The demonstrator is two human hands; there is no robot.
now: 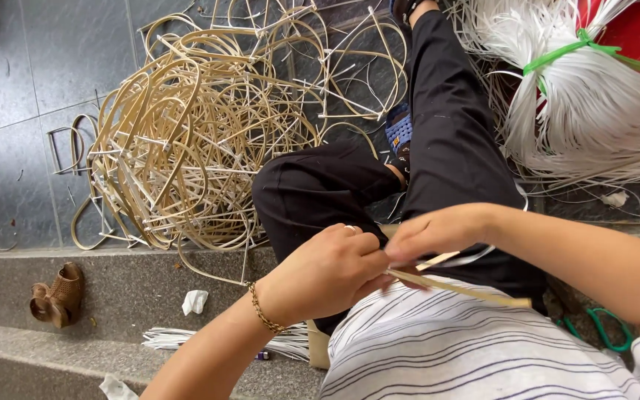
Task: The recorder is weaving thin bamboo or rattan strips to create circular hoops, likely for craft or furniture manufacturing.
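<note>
Both hands meet over the lap, near centre. Left hand (327, 270) clamped on a flat tan cane strip (461, 289), fingers closed tight round its end. Right hand (435, 233) pinches the same strip plus a white strip (468, 257) just beside it. Big tangle of cane frames (187, 141) far left on the floor; white strip bundle (594, 104) far right, tied green.

Both hands together over the lap, left hand (327, 270) touching right hand (435, 233), a flat strip (457, 289) between them. Beyond the knees, on the floor (9, 89), a heap of bent frames (194, 133). To the right, a tied bundle of strips (594, 104). On the step (127, 289), left, a sandal (57, 296).
</note>
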